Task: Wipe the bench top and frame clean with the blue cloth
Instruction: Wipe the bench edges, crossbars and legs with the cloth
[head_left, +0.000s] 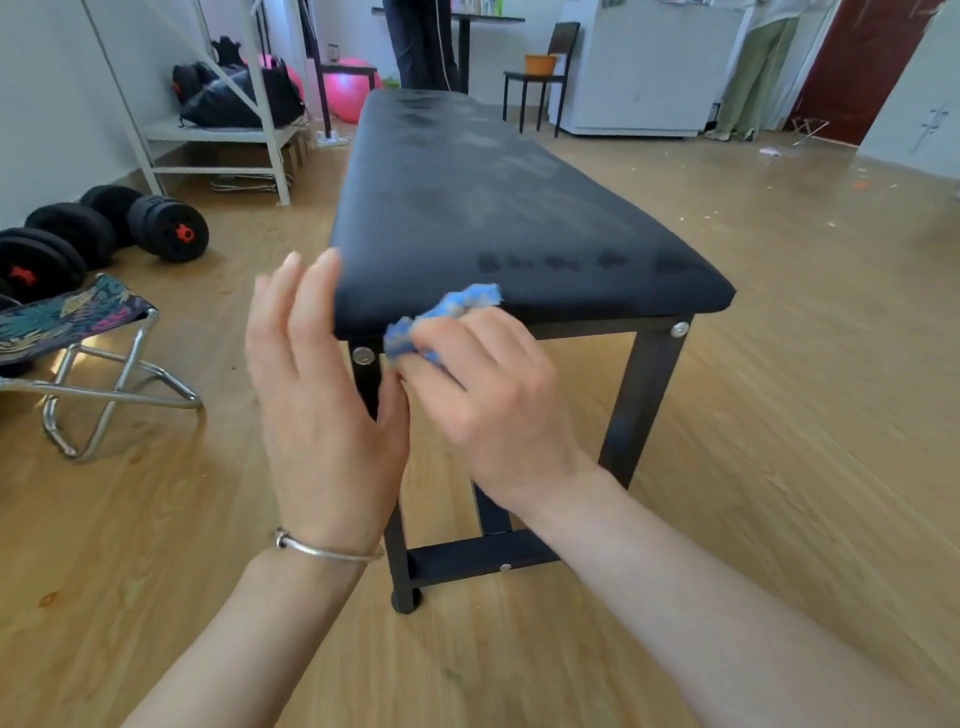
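Blue cloth (450, 309) at bench (493, 208) edge

Cloth (447, 317) mostly hidden under right hand (488, 395); bench leg (397, 545) partly behind left hand (322, 405); fingertips (328, 262) blurred; stool (78, 332) cut by left edge

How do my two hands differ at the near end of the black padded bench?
The left hand is open with straight fingers beside a corner of the black padded bench; the right hand is curled round the crumpled blue cloth at its front edge. The left wrist wears a silver bangle; the right wrist is bare. Both are bare hands at the bench's near end.
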